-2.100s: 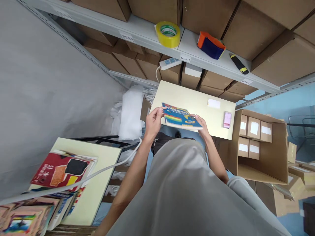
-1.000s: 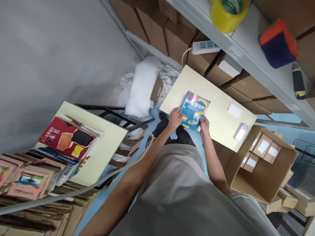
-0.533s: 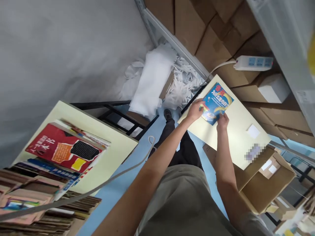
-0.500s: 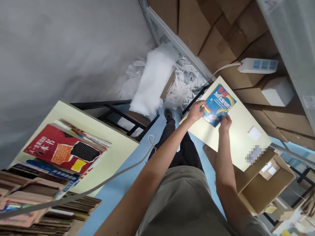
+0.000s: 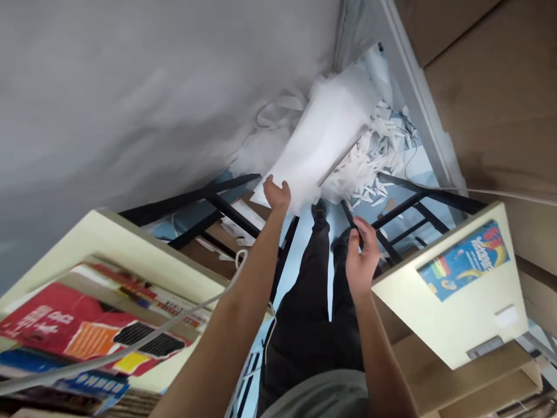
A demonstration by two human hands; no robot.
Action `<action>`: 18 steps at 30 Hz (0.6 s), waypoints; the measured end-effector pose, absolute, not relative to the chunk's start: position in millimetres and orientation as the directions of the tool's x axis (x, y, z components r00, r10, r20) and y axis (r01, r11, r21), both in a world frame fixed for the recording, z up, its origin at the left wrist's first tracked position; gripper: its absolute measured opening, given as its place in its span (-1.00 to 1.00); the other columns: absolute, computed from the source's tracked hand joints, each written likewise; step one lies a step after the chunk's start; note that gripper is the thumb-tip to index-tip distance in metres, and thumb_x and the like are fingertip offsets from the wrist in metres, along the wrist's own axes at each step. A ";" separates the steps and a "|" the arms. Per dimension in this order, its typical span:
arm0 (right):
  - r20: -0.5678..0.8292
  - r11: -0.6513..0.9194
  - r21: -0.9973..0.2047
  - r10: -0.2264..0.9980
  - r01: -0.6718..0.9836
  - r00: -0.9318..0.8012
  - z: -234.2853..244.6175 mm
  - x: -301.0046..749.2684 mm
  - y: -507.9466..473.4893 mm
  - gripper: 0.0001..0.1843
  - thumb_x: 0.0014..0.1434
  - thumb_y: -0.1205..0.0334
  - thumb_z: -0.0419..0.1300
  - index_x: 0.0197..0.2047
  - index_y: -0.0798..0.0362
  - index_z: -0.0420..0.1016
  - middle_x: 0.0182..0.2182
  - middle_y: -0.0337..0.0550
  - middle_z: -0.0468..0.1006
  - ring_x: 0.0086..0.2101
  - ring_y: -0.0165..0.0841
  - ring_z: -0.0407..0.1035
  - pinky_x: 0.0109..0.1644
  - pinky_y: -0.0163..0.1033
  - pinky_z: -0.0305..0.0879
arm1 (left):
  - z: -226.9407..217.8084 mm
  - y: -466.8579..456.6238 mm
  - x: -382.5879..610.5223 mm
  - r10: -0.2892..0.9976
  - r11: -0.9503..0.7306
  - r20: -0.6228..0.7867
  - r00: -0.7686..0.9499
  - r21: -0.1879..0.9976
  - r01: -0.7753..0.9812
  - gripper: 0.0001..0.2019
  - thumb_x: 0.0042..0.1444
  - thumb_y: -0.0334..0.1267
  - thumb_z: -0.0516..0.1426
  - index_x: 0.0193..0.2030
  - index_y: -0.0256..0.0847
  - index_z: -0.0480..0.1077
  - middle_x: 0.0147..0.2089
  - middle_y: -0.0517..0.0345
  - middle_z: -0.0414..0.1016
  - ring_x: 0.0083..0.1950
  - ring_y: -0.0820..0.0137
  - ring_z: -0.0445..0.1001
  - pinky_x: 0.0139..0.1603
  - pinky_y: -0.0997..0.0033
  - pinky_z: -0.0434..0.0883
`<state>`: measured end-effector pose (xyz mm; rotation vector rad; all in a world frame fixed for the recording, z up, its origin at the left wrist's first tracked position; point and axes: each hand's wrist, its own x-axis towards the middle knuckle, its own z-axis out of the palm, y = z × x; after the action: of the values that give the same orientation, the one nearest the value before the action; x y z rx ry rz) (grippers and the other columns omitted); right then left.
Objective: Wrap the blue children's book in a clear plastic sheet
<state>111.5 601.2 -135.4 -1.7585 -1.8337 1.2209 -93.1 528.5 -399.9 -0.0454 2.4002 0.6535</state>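
Note:
My left hand (image 5: 277,194) is over the near end of a stack of white packing sheets (image 5: 324,128), its thumb and fingers apart. Whether it touches the sheets I cannot tell. Lower and to the right, my right hand (image 5: 364,255) hangs in the air with curled fingers spaced from the thumb and nothing between them. A blue booklet (image 5: 463,261) with a yellow banana picture lies flat on the right-hand cream tabletop (image 5: 461,316), apart from both hands.
White scraps (image 5: 365,165) litter the floor beside the sheets. Books, one with a red cover (image 5: 56,319), pile on the left table (image 5: 100,232). A grey cable (image 5: 174,325) crosses in front of it. Cardboard boxes (image 5: 491,110) line the right, and an open carton (image 5: 470,371) stands below.
Both hands have let go of the blue booklet, which now lies on the right table. They have moved left, the left one to the white sheets. The view has turned left.

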 end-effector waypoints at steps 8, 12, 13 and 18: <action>-0.579 -0.317 -0.660 0.793 0.682 -0.192 -212.8 84.3 554.8 -0.62 0.58 -0.01 0.17 0.16 0.00 0.74 0.13 0.04 0.81 0.15 -0.11 0.70 0.32 0.04 0.61 | -494.3 485.8 -135.0 0.037 0.941 -0.644 -0.764 0.280 -0.190 -0.40 0.26 -0.43 0.29 0.45 -0.40 0.44 0.50 -0.48 0.51 0.62 -0.16 0.43 0.73 -0.18 0.25; -0.600 -0.320 -0.631 0.779 0.707 -0.183 -226.1 86.4 550.2 -0.62 0.58 -0.03 0.18 0.12 0.00 0.74 0.10 0.05 0.82 0.12 -0.11 0.72 0.27 0.03 0.62 | -492.9 479.2 -124.0 0.013 0.936 -0.608 -0.794 0.286 -0.204 -0.64 0.31 -0.43 0.25 0.23 -0.24 0.55 0.21 -0.27 0.71 0.35 -0.10 0.63 0.56 -0.23 0.42; -0.602 -0.319 -0.628 0.777 0.709 -0.184 -227.2 85.9 550.3 -0.62 0.58 -0.03 0.18 0.12 0.00 0.74 0.09 0.05 0.82 0.11 -0.11 0.72 0.27 0.03 0.62 | -490.4 479.4 -120.8 0.013 0.934 -0.603 -0.797 0.292 -0.205 -0.71 0.33 -0.41 0.25 0.16 -0.21 0.57 0.15 -0.22 0.73 0.30 -0.08 0.65 0.53 -0.23 0.43; -0.595 -0.302 -0.647 0.774 0.700 -0.216 -226.3 79.6 552.6 -0.63 0.58 -0.01 0.17 0.10 0.00 0.74 0.07 0.04 0.82 0.10 -0.13 0.72 0.27 0.01 0.63 | -482.8 484.9 -115.3 0.020 0.926 -0.572 -0.820 0.321 -0.201 -0.88 0.35 -0.35 0.26 0.00 -0.15 0.58 0.13 -0.18 0.71 0.28 -0.10 0.62 0.48 -0.19 0.45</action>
<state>79.6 552.6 -226.3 -1.9194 -1.8105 1.5665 -115.3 484.9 -482.8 -0.1285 2.4888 0.4965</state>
